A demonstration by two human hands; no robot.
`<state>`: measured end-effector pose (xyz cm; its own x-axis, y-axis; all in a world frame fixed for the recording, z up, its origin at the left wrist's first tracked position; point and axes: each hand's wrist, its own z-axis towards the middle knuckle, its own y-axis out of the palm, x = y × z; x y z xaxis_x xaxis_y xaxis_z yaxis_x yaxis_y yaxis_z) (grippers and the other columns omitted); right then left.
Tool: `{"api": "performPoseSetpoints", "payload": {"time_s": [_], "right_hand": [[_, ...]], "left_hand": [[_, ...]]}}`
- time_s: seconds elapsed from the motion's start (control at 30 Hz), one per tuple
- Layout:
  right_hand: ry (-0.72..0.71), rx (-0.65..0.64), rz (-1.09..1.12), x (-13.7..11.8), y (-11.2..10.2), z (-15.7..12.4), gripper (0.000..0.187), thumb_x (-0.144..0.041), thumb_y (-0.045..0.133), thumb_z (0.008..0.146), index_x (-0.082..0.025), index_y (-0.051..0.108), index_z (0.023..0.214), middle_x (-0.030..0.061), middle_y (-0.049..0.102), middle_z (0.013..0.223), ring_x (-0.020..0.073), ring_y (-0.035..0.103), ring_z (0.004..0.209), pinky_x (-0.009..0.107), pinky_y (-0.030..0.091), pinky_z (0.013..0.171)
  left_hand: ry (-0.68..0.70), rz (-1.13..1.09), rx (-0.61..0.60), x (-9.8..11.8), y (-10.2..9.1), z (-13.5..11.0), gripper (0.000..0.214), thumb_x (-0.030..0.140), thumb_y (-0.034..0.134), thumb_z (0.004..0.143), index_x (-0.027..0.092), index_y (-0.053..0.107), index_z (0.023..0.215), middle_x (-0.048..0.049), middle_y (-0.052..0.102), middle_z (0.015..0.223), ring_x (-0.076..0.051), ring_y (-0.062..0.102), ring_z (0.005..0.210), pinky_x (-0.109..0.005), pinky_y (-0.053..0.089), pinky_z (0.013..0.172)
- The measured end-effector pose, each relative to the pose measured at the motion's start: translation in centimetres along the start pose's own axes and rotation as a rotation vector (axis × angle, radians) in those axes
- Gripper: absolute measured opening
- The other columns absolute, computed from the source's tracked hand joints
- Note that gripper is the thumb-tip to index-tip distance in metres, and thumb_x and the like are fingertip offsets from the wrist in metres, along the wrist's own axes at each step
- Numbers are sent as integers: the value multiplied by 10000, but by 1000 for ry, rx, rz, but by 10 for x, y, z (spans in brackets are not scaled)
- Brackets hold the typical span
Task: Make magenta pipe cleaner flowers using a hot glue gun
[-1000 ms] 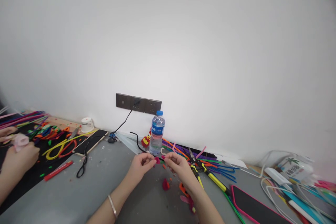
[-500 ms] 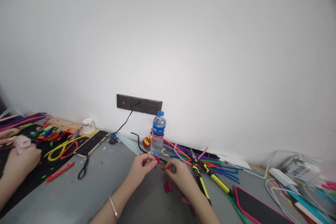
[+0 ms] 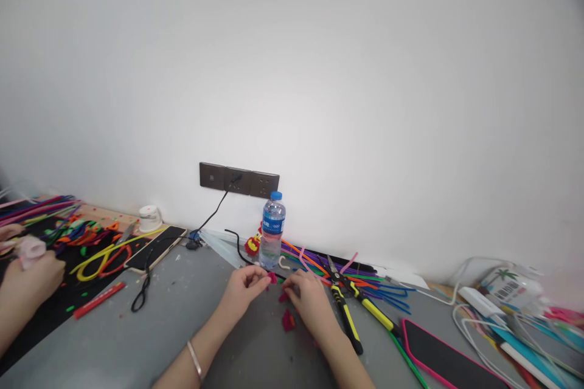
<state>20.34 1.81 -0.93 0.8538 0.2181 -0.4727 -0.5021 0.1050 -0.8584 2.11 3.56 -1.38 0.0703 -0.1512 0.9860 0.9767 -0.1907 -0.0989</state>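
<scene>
My left hand (image 3: pixel 244 287) pinches a small magenta pipe-cleaner piece (image 3: pixel 272 278) at its fingertips, just above the grey table (image 3: pixel 182 322). My right hand (image 3: pixel 306 299) is curled close beside it, fingertips closed on a small red bit (image 3: pixel 283 296). A red pipe-cleaner lump (image 3: pixel 288 320) lies on the table just below both hands. Yellow-handled scissors (image 3: pixel 349 307) rest right of my right hand.
A water bottle (image 3: pixel 272 231) stands behind the hands near a bundle of coloured pipe cleaners (image 3: pixel 365 285). A pink-edged phone (image 3: pixel 438 358) and cables lie right. Another person's hands (image 3: pixel 27 273) work at far left beside a phone (image 3: pixel 155 247), cord and more pipe cleaners.
My right hand has drawn in and lowered toward the table, closer to the red lump. My left hand has kept its pinch on the magenta piece and barely moved.
</scene>
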Motion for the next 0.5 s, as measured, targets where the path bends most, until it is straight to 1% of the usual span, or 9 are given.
{"api": "performPoseSetpoints", "payload": {"time_s": [0.07, 0.23, 0.4, 0.5], "right_hand": [[-3, -2, -18, 1, 1, 0, 192, -64, 555, 761, -213, 669, 723, 48, 679, 842, 238, 594, 872, 311, 373, 771], [4, -24, -11, 4, 4, 0, 188, -58, 559, 749, -210, 658, 800, 36, 681, 814, 216, 603, 819, 284, 364, 720], [14, -20, -77, 3, 5, -2, 185, -60, 527, 751, -195, 648, 717, 49, 670, 811, 215, 605, 807, 285, 360, 718], [1, 20, -35, 3, 5, -1, 180, -59, 497, 744, -187, 616, 703, 44, 661, 770, 212, 605, 771, 273, 376, 686]], "left_hand": [[-5, -5, -4, -1, 0, 0, 331, 466, 662, 690, 137, 632, 673, 75, 315, 507, -98, 259, 506, -231, 203, 501], [1, -3, -5, -1, 1, 0, 325, 453, 651, 704, 129, 629, 694, 71, 327, 520, -100, 267, 517, -232, 206, 507], [20, -1, 7, 0, -1, 1, 312, 442, 654, 702, 131, 628, 676, 73, 314, 523, -102, 277, 520, -232, 210, 511], [23, 10, -1, -2, -1, 1, 329, 457, 645, 705, 130, 629, 678, 76, 307, 519, -101, 268, 517, -230, 204, 509]]}}
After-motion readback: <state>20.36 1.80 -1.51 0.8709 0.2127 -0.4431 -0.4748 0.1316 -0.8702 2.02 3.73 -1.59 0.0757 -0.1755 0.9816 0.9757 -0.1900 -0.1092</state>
